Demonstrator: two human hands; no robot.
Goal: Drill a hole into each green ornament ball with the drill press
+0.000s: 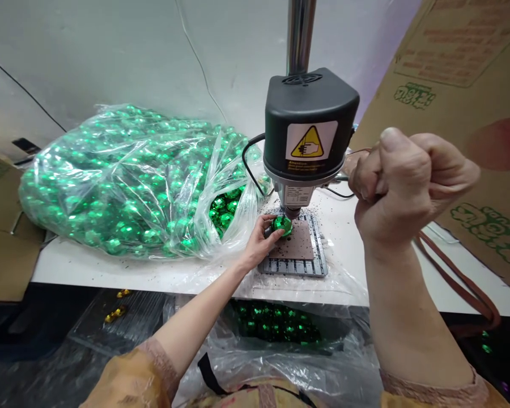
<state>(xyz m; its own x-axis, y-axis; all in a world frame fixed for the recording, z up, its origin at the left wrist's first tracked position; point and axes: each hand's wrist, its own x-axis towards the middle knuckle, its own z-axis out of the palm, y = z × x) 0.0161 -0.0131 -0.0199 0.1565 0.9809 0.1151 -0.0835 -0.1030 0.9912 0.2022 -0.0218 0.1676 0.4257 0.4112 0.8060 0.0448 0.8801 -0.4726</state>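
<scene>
My left hand point(261, 241) pinches a shiny green faceted ball point(281, 225) between thumb and fingers, right under the chuck point(292, 213) of a small black drill press point(310, 124). The drill bit's tip cannot be made out. Beneath the ball lies a brownish board point(297, 243) on the slotted grey base plate point(295, 269), strewn with dark specks. My right hand point(402, 187) is raised in a fist to the right of the motor housing. A metal lever point(341, 178) reaches from the press towards this fist; its end is hidden inside the fingers.
A big clear bag point(131, 181) of green balls rests on the white table point(72, 266), its mouth beside the press. More green balls point(276, 323) lie in plastic below the table edge. Cardboard boxes point(463, 130) stand right and left. A brown strap point(459, 289) hangs at right.
</scene>
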